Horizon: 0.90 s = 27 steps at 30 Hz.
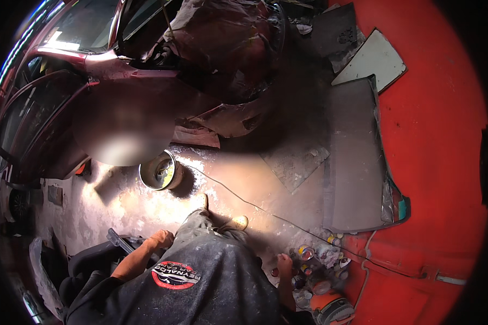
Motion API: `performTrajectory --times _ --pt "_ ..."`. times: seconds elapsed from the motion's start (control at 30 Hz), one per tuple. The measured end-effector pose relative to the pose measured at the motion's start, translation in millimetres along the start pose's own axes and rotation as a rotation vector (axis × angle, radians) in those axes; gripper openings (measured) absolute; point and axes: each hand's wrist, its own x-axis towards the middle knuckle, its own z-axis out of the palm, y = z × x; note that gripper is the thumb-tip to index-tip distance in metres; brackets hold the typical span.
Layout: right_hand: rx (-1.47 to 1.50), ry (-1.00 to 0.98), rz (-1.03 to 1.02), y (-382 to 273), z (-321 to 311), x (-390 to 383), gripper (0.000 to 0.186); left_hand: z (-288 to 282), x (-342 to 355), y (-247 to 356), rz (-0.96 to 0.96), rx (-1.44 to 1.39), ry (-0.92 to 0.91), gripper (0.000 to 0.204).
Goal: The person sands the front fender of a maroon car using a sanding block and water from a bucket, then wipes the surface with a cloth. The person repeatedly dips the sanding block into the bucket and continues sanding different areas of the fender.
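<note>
My left hand (pixel 161 238) and right hand (pixel 284 263) aren't clearly showing their grips. Beyond the orange-and-black rounded machine (pixel 329 303), a small round red-and-white metal can (pixel 306 252) is sitting; I'm judging it light, stiff, best held side-on.

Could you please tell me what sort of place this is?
It is probably a car repair or paint workshop. A dark red car stands close by, small cans are clustered on the floor, and a bucket stands near the car.
</note>
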Motion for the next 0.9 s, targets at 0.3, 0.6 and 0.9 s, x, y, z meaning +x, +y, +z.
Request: performTrajectory --times 0.3,0.6,0.9 --pt "-0.312 -0.707 -0.309 -64 -45 -35 0.032 121 -68 -1 0.162 -0.991 0.012 0.016" --pt "-0.416 -0.688 -0.200 -57 -11 -5 0.036 -22 -110 58 0.043 -0.905 -0.236 0.065" --pt "-0.376 -0.641 -0.302 -140 -1 44 0.037 70 -98 62 0.393 -1.233 0.191 0.047"
